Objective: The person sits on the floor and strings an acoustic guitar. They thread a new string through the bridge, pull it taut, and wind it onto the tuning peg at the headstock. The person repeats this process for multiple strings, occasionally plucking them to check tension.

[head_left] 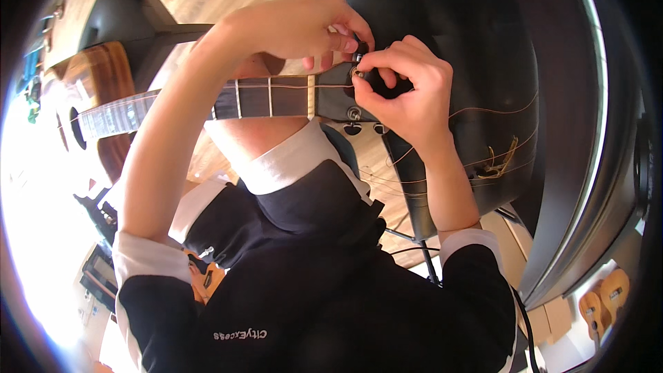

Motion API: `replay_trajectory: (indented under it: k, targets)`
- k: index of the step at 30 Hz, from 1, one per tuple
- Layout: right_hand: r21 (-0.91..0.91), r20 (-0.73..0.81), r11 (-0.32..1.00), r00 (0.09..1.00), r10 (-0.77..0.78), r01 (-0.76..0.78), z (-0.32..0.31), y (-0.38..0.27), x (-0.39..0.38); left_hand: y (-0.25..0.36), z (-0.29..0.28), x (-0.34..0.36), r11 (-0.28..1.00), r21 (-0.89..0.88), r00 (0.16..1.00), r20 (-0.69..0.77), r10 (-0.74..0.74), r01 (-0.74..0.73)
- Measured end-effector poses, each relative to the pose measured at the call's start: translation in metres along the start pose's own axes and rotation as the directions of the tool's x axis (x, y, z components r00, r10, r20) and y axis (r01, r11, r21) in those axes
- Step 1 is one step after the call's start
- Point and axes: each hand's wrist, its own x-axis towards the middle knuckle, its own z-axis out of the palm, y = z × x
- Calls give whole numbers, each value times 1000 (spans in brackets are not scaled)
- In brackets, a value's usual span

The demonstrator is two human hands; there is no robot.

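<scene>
I see white lettering (239, 336) lower-centre; upper-centre, left hand (307, 27) grips a tuning peg (360, 48), right hand (413, 81) pinches narrowly at headstock (335, 101) edge.

2 bare forearms (176, 100) are slanting upward. The left hand (304, 27) is reaching rightward, its fingers (356, 23) curling; the right hand (418, 76) is leaning left, its thumb (366, 93) and index finger (383, 59) nearly meeting.

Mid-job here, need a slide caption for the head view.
Left hand and right hand close together at a guitar headstock, thin strings trailing across a black padded seat.
</scene>
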Motion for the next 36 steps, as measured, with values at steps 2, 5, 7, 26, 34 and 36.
replay_trajectory:
  k: [2,5,7,26,34,36]
  targets:
    - [-3,-19,1000,1000,8,-8,2,2,-2,4,-3,5,999,41,999,30,-27,25]
    - [-17,-30,1000,999,-19,18,5,4,-3,5,5,12,960,277,998,-64,-30,46]
    - [-13,-29,1000,999,-12,12,4,3,-3,9,9,8,914,405,978,-196,74,11]
    - [-10,-26,1000,1000,17,-17,2,3,-3,7,83,-88,796,601,588,-670,453,72]
    - [-23,-36,1000,999,7,-8,3,0,-3,12,84,-84,855,511,519,-757,398,90]
    - [-23,-48,1000,999,-4,3,3,0,-3,10,80,-82,899,437,527,-774,351,43]
